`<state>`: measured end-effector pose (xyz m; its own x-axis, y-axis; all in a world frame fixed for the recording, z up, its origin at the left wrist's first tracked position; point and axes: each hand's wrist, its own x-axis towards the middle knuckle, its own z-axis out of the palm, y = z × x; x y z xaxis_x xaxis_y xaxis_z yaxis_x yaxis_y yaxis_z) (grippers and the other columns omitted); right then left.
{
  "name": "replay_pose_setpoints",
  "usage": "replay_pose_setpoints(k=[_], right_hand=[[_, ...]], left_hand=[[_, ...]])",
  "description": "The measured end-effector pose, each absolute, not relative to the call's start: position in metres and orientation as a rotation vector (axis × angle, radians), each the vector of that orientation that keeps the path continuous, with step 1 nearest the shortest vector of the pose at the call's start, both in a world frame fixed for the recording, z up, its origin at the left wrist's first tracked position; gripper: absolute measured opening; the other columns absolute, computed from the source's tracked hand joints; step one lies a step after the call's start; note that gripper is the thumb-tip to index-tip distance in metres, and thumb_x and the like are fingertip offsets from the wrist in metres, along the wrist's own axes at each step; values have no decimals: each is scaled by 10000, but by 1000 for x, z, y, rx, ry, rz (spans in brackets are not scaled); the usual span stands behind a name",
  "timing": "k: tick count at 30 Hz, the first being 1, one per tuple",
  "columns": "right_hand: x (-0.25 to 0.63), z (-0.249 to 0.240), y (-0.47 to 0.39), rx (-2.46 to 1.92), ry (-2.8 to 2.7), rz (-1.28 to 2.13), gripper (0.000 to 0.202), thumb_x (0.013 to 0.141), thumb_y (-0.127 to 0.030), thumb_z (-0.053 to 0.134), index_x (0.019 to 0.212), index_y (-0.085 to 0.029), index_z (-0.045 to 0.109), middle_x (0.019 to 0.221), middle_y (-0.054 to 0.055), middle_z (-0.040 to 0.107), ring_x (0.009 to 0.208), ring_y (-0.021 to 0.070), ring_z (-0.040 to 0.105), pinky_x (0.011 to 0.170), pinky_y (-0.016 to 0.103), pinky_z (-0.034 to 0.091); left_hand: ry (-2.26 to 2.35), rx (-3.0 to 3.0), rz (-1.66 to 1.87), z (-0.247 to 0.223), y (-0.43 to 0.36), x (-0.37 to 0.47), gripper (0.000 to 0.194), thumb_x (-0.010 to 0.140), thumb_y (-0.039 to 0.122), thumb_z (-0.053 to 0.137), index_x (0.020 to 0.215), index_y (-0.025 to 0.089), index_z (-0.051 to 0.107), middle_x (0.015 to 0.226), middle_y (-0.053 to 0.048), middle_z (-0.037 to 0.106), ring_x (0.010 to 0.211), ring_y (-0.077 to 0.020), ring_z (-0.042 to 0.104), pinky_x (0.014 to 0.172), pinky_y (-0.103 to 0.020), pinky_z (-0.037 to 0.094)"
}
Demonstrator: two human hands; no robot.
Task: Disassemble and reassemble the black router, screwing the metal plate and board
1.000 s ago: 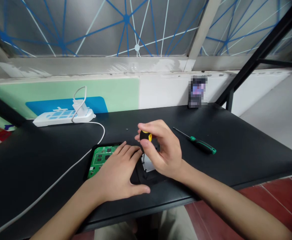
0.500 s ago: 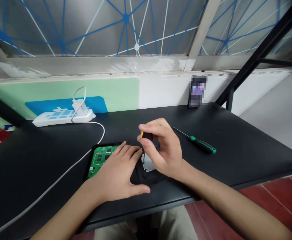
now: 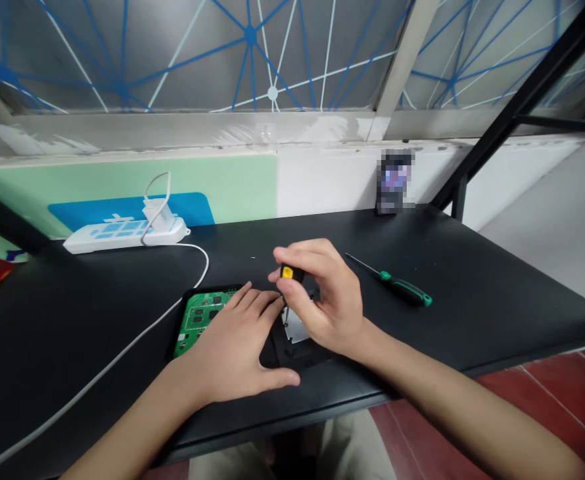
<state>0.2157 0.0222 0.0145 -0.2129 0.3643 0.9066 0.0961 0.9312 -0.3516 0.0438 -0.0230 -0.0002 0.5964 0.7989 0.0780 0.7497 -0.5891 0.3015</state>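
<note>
A black device casing [image 3: 273, 357] lies on the table, with a green circuit board [image 3: 198, 321] in its left part and a silver metal plate [image 3: 298, 328] at its right. My left hand [image 3: 235, 340] rests flat over the middle of the casing, fingers stretched out and thumb spread toward me. My right hand [image 3: 328, 293] grips a small screwdriver [image 3: 292, 273] with a black and yellow handle. The screwdriver stands nearly upright, and its thin shaft reaches down to the left edge of the metal plate. The fingers hide part of the handle and plate.
A green and black screwdriver [image 3: 406, 291] lies to the right on the black table [image 3: 452, 267]. At the back left is a white power strip [image 3: 122, 235] with a plugged charger; its white cable [image 3: 122, 357] runs toward me. A phone [image 3: 393, 183] leans against the wall.
The screwdriver handle has turned and tilted slightly in my right hand, showing more of its yellow end. My left hand stays in place on the casing.
</note>
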Motion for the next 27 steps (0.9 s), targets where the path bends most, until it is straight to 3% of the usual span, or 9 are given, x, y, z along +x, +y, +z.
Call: replay_pose_setpoints(k=[5, 9, 12, 20, 23, 27], right_hand=[[215, 10, 25, -348, -1726, 229, 340, 856, -173, 724, 1153, -288, 604, 890, 4, 567, 818, 153, 607, 647, 305, 584], [216, 6, 23, -317, -1739, 448, 321, 994, -201, 469, 1300, -250, 554, 1125, 72, 605, 937, 163, 681, 733, 352, 636], [216, 9, 20, -340, -1756, 475, 383, 1014, -158, 372, 1358, -241, 518, 1200, 90, 622, 986, 159, 694, 764, 350, 647], [217, 15, 23, -436, -1769, 146, 305, 855, -168, 714, 1133, -272, 645, 810, 10, 535, 825, 176, 540, 653, 332, 578], [217, 11, 22, -419, -1765, 294, 298, 932, -214, 597, 1224, -266, 625, 1005, 51, 549, 872, 167, 615, 674, 349, 618], [218, 11, 19, -376, -1793, 400, 414, 995, -135, 406, 1367, -247, 548, 1235, 96, 586, 899, 133, 693, 723, 326, 646]], left_hand=[[1275, 2560, 306, 0, -24, 43, 921, 741, 647, 759, 1457, 169, 431, 1483, -200, 510, 1379, -445, 453, 1166, -658, 302], [1253, 2575, 330, -1, -23, 43, 861, 766, 668, 732, 1434, 193, 466, 1450, -172, 541, 1368, -418, 468, 1198, -648, 245], [1242, 2570, 368, -2, -22, 43, 852, 763, 665, 738, 1439, 227, 461, 1444, -145, 549, 1367, -408, 471, 1208, -643, 223], [1279, 2586, 288, 0, -24, 43, 943, 741, 653, 758, 1477, 185, 400, 1474, -188, 524, 1381, -426, 462, 1175, -648, 296], [1282, 2599, 271, 0, -23, 44, 916, 755, 678, 734, 1454, 169, 432, 1460, -196, 531, 1380, -422, 461, 1187, -641, 278], [1264, 2602, 314, -2, -22, 43, 881, 773, 680, 716, 1455, 199, 437, 1466, -170, 529, 1387, -413, 452, 1206, -639, 234]])
